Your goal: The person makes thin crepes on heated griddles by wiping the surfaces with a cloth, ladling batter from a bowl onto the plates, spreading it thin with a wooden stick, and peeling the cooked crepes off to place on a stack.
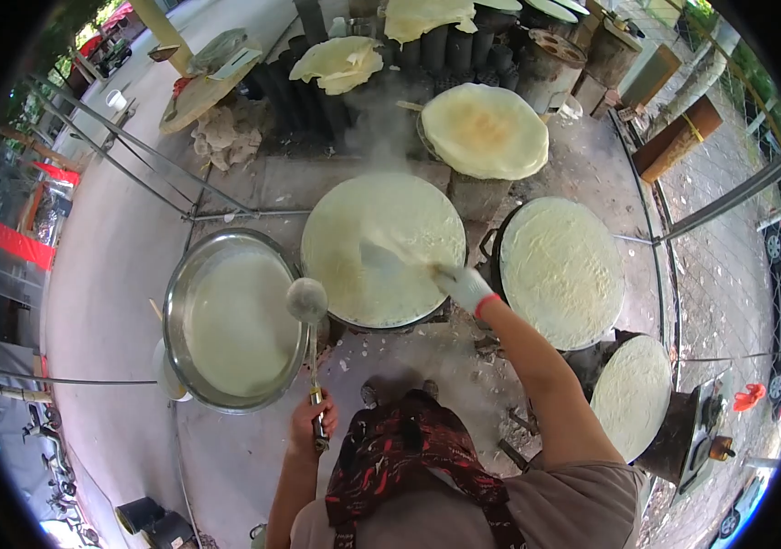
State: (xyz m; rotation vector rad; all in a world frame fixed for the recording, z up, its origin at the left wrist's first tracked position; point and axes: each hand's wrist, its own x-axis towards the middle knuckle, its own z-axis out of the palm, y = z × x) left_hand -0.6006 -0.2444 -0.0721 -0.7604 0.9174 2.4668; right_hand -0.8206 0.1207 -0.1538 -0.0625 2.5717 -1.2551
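Note:
My left hand [314, 420] is closed around the handle of a metal ladle [307, 300], whose bowl is at the right rim of a large steel basin [174, 302] of pale batter [243, 326]. My right hand [462, 285], in a white glove with a red cuff, holds a flat spreading tool [387, 257], blurred, over a round griddle coated with pale batter [390, 206]. Steam rises behind this griddle. To its right, a second griddle carries a pale round sheet [562, 274], and a third sheet [634, 398] lies on another griddle at the lower right.
Beyond the middle griddle, a browned flatbread [486, 130] rests on a round support. Cooked sheets [339, 62] lie over dark cylindrical briquettes [435, 51]. A round board [191, 106] stands at the back left. Metal poles [123, 141] cross the left side, and black buckets [140, 515] sit lower left.

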